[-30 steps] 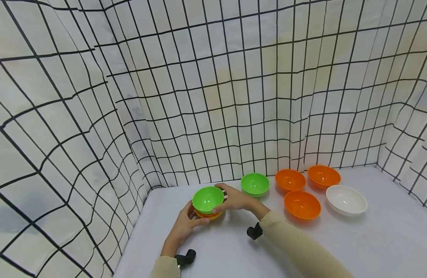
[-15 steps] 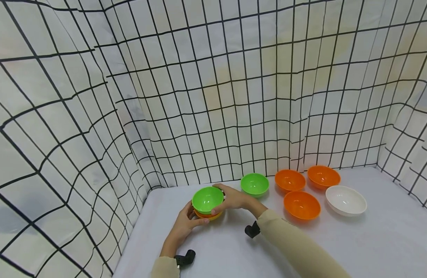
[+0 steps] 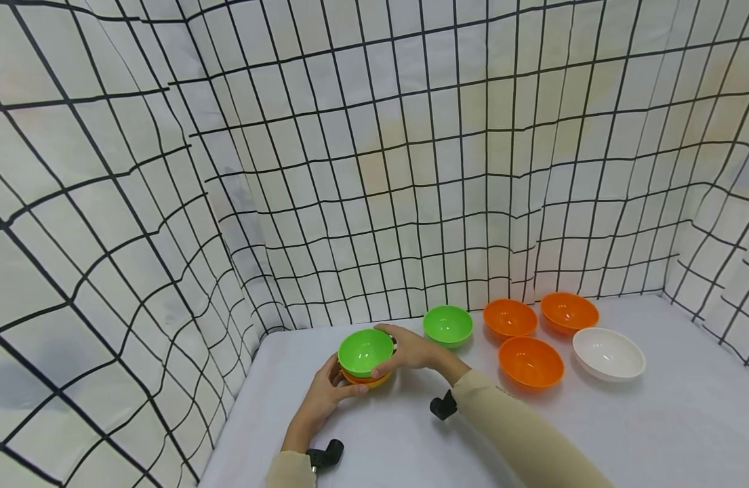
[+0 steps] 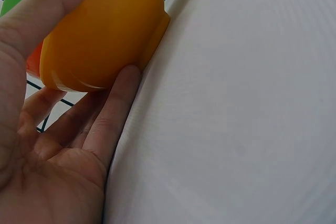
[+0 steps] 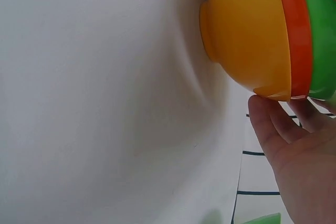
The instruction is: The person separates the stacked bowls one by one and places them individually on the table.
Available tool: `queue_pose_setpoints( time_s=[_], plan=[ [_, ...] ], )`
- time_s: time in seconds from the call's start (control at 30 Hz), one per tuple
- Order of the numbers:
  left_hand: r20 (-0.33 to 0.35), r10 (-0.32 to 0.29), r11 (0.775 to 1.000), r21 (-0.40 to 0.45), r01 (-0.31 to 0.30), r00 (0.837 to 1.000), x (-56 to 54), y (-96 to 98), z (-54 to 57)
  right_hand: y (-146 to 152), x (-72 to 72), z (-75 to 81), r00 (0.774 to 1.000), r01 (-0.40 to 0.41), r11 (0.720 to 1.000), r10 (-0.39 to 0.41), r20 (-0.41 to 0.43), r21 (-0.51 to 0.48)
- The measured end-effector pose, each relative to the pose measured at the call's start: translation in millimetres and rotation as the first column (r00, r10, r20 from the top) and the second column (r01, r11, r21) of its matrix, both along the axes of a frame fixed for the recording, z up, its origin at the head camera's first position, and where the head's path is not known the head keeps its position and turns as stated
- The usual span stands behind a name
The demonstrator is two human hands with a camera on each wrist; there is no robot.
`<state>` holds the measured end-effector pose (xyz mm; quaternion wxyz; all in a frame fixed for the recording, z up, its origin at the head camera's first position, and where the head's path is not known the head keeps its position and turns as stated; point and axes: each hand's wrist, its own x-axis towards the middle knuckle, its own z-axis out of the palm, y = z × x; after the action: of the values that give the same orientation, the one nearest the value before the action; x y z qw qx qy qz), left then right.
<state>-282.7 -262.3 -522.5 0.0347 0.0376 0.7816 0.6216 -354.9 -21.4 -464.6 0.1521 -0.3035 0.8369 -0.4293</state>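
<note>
A nested stack of bowls stands at the left of the table, between both hands. Its top is a green bowl [image 3: 365, 352]; under that shows the band of an orange-red bowl [image 5: 296, 35]. At the bottom sits a yellow bowl [image 4: 110, 30], its foot on the cloth. My left hand [image 3: 325, 396] grips the yellow bowl from the left, thumb on the near side and fingers curved beneath the rim. From the right, my right hand [image 3: 413, 349] holds the green bowl, thumb on its near wall; its other fingers reach round the far side and touch the stack's rims.
Another green bowl [image 3: 448, 326] stands just behind the right hand. Farther right are three orange bowls [image 3: 510, 318] and a white bowl [image 3: 609, 354]. A white cloth covers the table [image 3: 386, 440]; grid-patterned curtains [image 3: 374, 169] rise at the back and sides.
</note>
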Motion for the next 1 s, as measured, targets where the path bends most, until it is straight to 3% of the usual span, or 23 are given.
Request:
queue_pose_setpoints(
  time_s=[1.0],
  plan=[
    [-0.023,-0.002,1.000,-0.013,0.002,1.000,1.3,1.4,1.9,0.8,5.8,3.8,0.993,0.059,0.997,-0.063,-0.105,-0.041]
  ],
)
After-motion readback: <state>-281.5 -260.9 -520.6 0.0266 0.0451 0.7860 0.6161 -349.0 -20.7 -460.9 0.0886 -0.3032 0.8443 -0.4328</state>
